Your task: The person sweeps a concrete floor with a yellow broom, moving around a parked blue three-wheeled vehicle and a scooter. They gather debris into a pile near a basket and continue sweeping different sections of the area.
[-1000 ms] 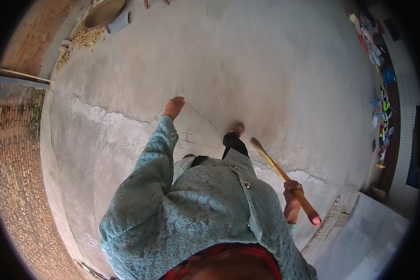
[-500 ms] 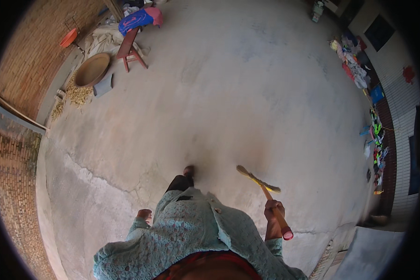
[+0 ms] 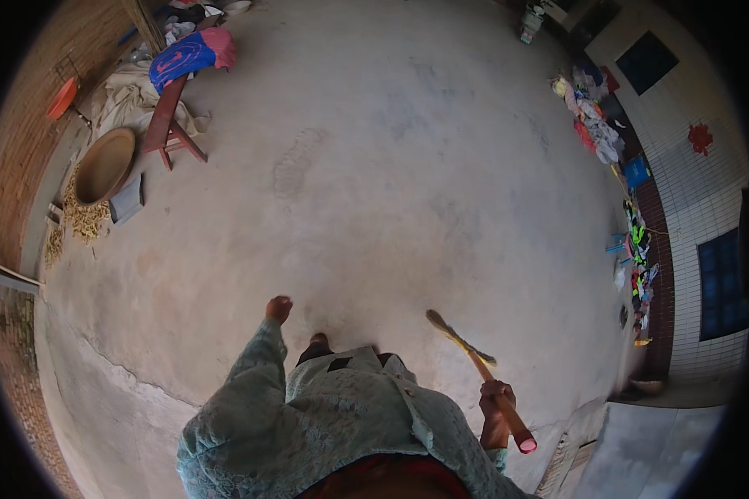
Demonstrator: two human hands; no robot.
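Note:
My right hand point(image 3: 496, 401) is wrapped round the wooden handle of a broom point(image 3: 508, 416). The handle's reddish butt end points back past my hand, and the yellow-and-dark bristle head stretches out ahead over the concrete floor. In front of me on the left, my left hand point(image 3: 280, 308) hangs at the end of an outstretched arm in a pale green knitted sleeve. Its fingers look curled in, with nothing showing in them. The tip of one dark shoe point(image 3: 319, 339) shows below my jacket.
Far left stand a red wooden bench point(image 3: 165, 121) under a blue-and-pink cloth point(image 3: 183, 63), a round brown basin point(image 3: 105, 166), a grey dustpan-like scoop point(image 3: 127, 200) and a yellowish pile point(image 3: 87, 214). Clothes and bags point(image 3: 592, 116) line the tiled wall at right. Brick wall borders the left.
My left arm has swung forward from beside my body. The bench, basin and right-hand wall have shifted left in view as I walk and turn. The broom stays in my right hand.

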